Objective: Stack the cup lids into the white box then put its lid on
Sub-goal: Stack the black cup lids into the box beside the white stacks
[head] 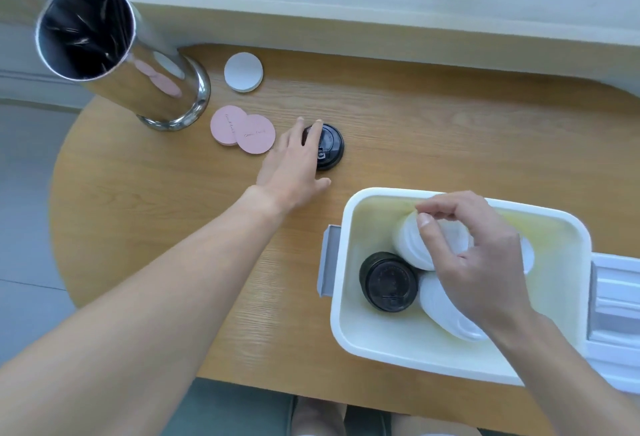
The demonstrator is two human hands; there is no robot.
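Observation:
A black cup lid (330, 147) lies on the wooden table. My left hand (294, 162) reaches over it; straight fingers touch its left part and the thumb is spread below it. The white box (337, 300) stands at the lower right. Inside it are a stack of black cup lids (388, 281), a tilted stack of white cup lids (408, 245) and another white stack (446, 314). My right hand (478, 259) is inside the box, thumb and forefinger curled round the top of the tilted white stack. The box's white lid (616, 297) lies to the right of the box.
A tall shiny steel canister (121, 54) with dark items inside stands at the table's back left. Two pink round discs (242, 132) and a white round disc (243, 72) lie beside it. The table's rounded edge (65, 227) curves along the left.

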